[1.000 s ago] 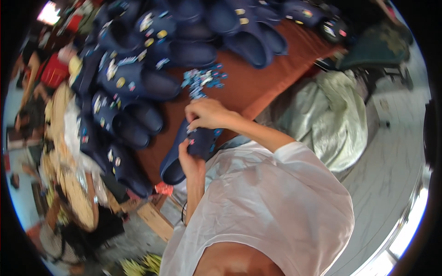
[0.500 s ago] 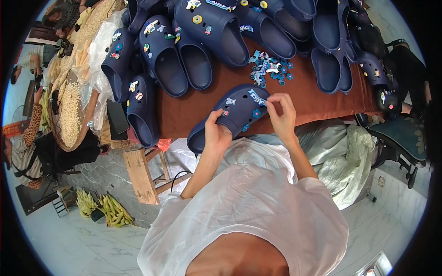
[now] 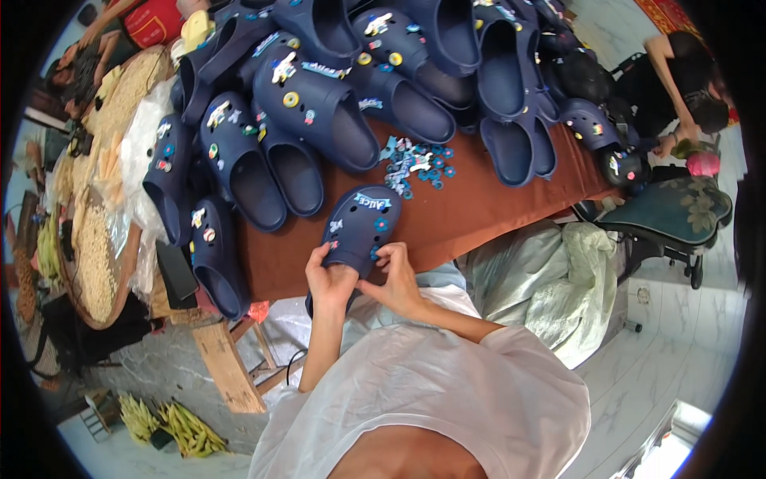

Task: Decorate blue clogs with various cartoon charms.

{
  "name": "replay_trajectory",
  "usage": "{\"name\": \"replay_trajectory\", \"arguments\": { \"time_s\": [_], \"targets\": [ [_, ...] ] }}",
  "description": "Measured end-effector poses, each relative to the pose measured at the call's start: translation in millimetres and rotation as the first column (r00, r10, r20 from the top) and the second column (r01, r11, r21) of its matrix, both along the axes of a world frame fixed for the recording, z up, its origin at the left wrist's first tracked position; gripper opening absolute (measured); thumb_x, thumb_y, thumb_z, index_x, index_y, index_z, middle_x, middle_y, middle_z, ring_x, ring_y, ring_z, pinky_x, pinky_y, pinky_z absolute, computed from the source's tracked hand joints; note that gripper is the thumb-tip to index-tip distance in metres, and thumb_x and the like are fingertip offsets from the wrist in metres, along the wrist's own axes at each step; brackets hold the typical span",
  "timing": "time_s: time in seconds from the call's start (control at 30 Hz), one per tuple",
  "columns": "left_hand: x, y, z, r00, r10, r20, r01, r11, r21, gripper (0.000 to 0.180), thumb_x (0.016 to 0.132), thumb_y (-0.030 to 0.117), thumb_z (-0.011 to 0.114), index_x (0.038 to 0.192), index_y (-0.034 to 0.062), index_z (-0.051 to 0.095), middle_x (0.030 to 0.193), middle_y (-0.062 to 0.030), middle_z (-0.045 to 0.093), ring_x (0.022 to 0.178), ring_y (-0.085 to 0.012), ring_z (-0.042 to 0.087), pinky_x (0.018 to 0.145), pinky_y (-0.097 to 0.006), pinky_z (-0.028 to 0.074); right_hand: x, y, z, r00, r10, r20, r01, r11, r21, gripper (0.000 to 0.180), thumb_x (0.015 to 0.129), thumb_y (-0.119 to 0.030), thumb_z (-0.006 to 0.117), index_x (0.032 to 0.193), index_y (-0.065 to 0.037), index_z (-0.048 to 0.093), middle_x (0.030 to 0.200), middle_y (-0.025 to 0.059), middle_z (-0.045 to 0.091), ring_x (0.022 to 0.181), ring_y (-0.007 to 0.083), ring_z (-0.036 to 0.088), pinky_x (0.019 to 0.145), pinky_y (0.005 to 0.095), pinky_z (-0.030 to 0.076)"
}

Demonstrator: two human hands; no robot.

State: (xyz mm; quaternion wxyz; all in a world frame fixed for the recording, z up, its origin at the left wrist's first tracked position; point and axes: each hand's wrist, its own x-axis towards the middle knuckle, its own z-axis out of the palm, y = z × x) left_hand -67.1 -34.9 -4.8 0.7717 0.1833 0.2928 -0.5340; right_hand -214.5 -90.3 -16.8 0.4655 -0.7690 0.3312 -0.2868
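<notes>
A navy foam clog (image 3: 349, 227) points away from me over the near edge of the brown cloth. On its upper sit a lettered charm, blue flower charms and small figure charms. My left hand (image 3: 329, 281) grips it at the opening, with some fingers inside the shoe and the thumb at its left side. My right hand (image 3: 399, 281) is at the clog's right side, fingertips by the lower blue flower charm and thumb near the opening. Whether those fingertips pinch anything is hidden. Just beyond the toe lies a pile of loose charms (image 3: 419, 165), mostly blue.
Many navy clogs (image 3: 319, 104) with charms are heaped across the far side of the brown cloth (image 3: 455, 219). A dark phone-like slab (image 3: 175, 275) lies at the left, near a tray of pale kernels (image 3: 97, 263). A chair (image 3: 670, 211) and another person (image 3: 678, 88) are at right.
The clog has turned so its toe points farther away from me. My right hand has moved from the lettered charm near the toe down to the clog's right side. The view has shifted.
</notes>
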Motion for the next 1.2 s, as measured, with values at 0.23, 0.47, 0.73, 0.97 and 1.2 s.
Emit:
{"name": "replay_trajectory", "arguments": {
  "time_s": [0.23, 0.47, 0.73, 0.97, 1.2],
  "targets": [
    [-6, 2, 11, 1.0, -0.003, -0.016, 0.004, 0.994, 0.107, 0.035, 0.088, 0.011, 0.055, 0.118, -0.005, 0.052, 0.131, -0.0188, 0.056, 0.128, -0.0316, 0.05, 0.114, -0.048, 0.032, 1, 19, -16, 0.999, -0.023, 0.031, 0.019, 0.994, 0.112, 0.078, 0.065, -0.013, 0.089, 0.121, -0.002, 0.035, 0.105, 0.0131, 0.043, 0.087, 0.02, 0.054, 0.068, 0.0321, 0.05],
    [-16, 8, 26, 0.999, 0.008, -0.047, -0.006, 1.0, 0.028, 0.027, 0.086, 0.01, 0.055, 0.11, -0.0024, 0.056, 0.123, -0.0183, 0.06, 0.12, -0.0317, 0.054, 0.112, -0.049, 0.034, -18, 26, -33, 0.999, 0.035, -0.017, -0.027, 0.938, 0.345, 0.084, 0.07, -0.009, 0.086, 0.131, -0.001, 0.03, 0.115, 0.0112, 0.049, 0.088, 0.015, 0.057, 0.069, 0.027, 0.051],
    [1, 18, 63, 0.984, 0.129, -0.121, -0.141, 0.985, -0.096, 0.04, 0.087, 0.014, 0.054, 0.123, -0.0031, 0.05, 0.132, -0.0194, 0.054, 0.126, -0.0341, 0.049, 0.115, -0.052, 0.029, 15, -11, 1, 0.945, 0.327, -0.016, -0.309, 0.907, 0.287, 0.062, 0.07, -0.021, 0.086, 0.113, 0.0, 0.047, 0.089, 0.0079, 0.062, 0.072, 0.0153, 0.064, 0.062, 0.0293, 0.053],
    [22, 33, 92, 0.907, 0.27, 0.323, -0.193, 0.949, -0.251, 0.046, 0.091, 0.019, 0.053, 0.132, 0.0003, 0.046, 0.137, -0.0158, 0.051, 0.13, -0.0273, 0.047, 0.113, -0.044, 0.032, 79, -31, 26, 0.873, 0.488, -0.005, -0.484, 0.867, 0.119, 0.062, 0.074, -0.013, 0.082, 0.118, -0.001, 0.04, 0.085, 0.0081, 0.06, 0.068, 0.0126, 0.062, 0.058, 0.0253, 0.051],
    [61, 26, 104, 0.281, 0.151, 0.948, -0.349, 0.936, -0.046, 0.056, 0.092, -0.002, 0.055, 0.144, -0.0026, 0.034, 0.139, -0.0139, 0.049, 0.127, -0.0188, 0.049, 0.107, -0.033, 0.038, 152, -29, 58, 0.85, 0.524, 0.061, -0.526, 0.831, 0.182, 0.058, 0.074, -0.022, 0.084, 0.113, 0.001, 0.047, 0.089, 0.0065, 0.053, 0.064, 0.0102, 0.056, 0.057, 0.0246, 0.048]
  ]
}}
